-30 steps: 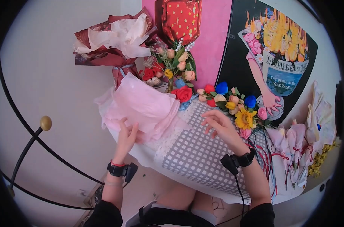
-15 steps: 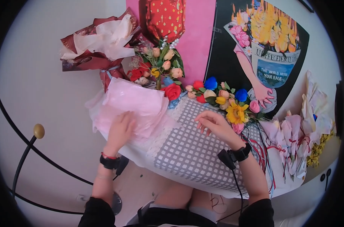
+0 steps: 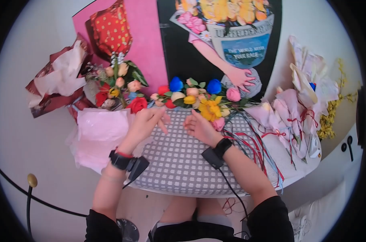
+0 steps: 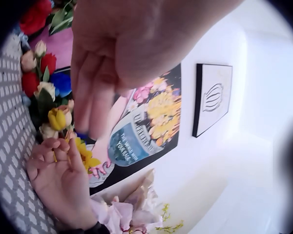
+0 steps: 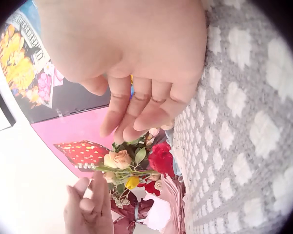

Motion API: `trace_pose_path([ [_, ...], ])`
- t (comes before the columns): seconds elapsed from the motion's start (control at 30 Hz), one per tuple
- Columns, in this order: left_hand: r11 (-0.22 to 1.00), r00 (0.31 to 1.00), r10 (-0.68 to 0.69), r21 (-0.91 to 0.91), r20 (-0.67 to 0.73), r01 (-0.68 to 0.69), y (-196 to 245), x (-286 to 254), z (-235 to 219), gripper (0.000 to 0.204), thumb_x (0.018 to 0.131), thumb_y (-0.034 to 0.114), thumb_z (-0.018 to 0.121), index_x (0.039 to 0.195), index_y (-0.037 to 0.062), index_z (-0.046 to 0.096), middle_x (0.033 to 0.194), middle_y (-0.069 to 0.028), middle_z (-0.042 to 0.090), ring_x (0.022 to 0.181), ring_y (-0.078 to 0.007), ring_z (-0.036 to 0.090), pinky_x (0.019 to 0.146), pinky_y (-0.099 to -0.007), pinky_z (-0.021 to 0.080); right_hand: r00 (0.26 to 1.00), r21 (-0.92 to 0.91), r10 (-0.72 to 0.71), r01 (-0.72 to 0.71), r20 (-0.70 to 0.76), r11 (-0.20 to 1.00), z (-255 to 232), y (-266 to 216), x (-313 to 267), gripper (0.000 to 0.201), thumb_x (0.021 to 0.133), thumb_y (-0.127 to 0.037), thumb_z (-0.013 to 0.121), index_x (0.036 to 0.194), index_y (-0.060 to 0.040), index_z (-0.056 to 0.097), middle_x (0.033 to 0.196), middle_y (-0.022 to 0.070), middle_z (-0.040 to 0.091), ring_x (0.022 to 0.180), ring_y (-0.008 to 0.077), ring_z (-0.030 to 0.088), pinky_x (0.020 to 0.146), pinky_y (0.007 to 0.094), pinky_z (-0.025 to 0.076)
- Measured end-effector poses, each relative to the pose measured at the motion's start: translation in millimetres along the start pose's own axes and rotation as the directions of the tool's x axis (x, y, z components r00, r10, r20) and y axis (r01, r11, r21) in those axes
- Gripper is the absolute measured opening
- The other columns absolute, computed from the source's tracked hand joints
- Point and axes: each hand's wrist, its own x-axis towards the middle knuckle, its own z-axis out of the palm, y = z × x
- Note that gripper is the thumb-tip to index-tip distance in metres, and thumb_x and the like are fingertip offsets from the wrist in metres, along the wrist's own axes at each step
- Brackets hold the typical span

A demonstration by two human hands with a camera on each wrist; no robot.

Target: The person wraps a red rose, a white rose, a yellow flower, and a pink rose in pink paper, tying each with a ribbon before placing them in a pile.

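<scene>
Over the grey checked cloth (image 3: 167,169), my left hand (image 3: 144,125) hovers with relaxed fingers and holds nothing. Pink wrapping sheets (image 3: 100,133) lie to its left, and a red rose (image 3: 138,105) is just beyond it. My right hand (image 3: 202,128) hangs loosely curled over the same cloth, close in front of a yellow flower (image 3: 209,108) and a pink rose (image 3: 218,124). Its fingers hold nothing in the right wrist view. Behind both hands runs a row of loose flowers, among them a blue rose (image 3: 176,84) and a yellow tulip (image 4: 57,118).
Red and blue ribbons (image 3: 253,155) trail over the table's right side. Small wrapped bouquets (image 3: 288,109) lie beyond them. A dark red wrapped bouquet (image 3: 62,76) stands at the left. A pink board (image 3: 146,44) and a black poster (image 3: 173,56) stand behind the flowers.
The head view has turned to the right. My left hand has gone from above the pink sheets rightward to the checked cloth, and the two hands are now closer together.
</scene>
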Motion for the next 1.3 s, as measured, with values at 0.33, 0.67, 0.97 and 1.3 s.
trace_pose_path([
  [0.33, 0.163, 0.647, -0.240, -0.628, 0.723, 0.761, -19, 62, 105, 0.069, 0.092, 0.055, 0.019, 0.056, 0.0045, 0.050, 0.050, -0.0092, 0.056, 0.026, -0.0065, 0.029, 0.027, -0.0169, 0.018, 0.858, 0.155, -0.263, 0.361, -0.441, 0.920, 8, 9, 13, 0.032, 0.090, -0.040, 0.042, 0.073, -0.0145, 0.048, 0.064, -0.0027, 0.049, 0.058, 0.0083, 0.045, 0.053, 0.0203, 0.032],
  [0.67, 0.166, 0.764, -0.583, -0.879, 0.277, 0.446, -63, 45, 140, 0.049, 0.093, 0.040, 0.035, 0.052, 0.0132, 0.036, 0.039, 0.0014, 0.033, 0.027, -0.0090, 0.030, 0.028, -0.0194, 0.022, 0.952, -0.131, -0.225, 0.201, -0.208, 0.971, 1, 12, 15, 0.030, 0.093, -0.032, 0.040, 0.072, -0.0118, 0.045, 0.059, -0.0051, 0.036, 0.051, 0.0066, 0.034, 0.049, 0.0197, 0.026],
  [0.97, 0.234, 0.740, -0.614, -0.832, 0.274, 0.502, -53, 42, 138, 0.044, 0.092, 0.042, 0.038, 0.058, 0.0137, 0.039, 0.041, 0.0018, 0.037, 0.029, -0.0095, 0.039, 0.028, -0.0194, 0.030, 0.934, -0.102, -0.245, 0.226, -0.259, 0.969, 1, 15, 17, 0.032, 0.092, -0.033, 0.041, 0.069, -0.0119, 0.045, 0.060, -0.0040, 0.038, 0.053, 0.0070, 0.037, 0.051, 0.0194, 0.029],
  [1.3, 0.231, 0.740, -0.572, -0.795, 0.355, 0.560, -52, 40, 134, 0.041, 0.092, 0.041, 0.039, 0.064, 0.0109, 0.046, 0.046, 0.0009, 0.043, 0.034, -0.0098, 0.044, 0.031, -0.0205, 0.033, 0.917, -0.117, -0.281, 0.258, -0.282, 0.959, 3, 15, 16, 0.033, 0.093, -0.034, 0.040, 0.069, -0.0119, 0.045, 0.059, -0.0038, 0.038, 0.053, 0.0072, 0.038, 0.050, 0.0193, 0.030],
])
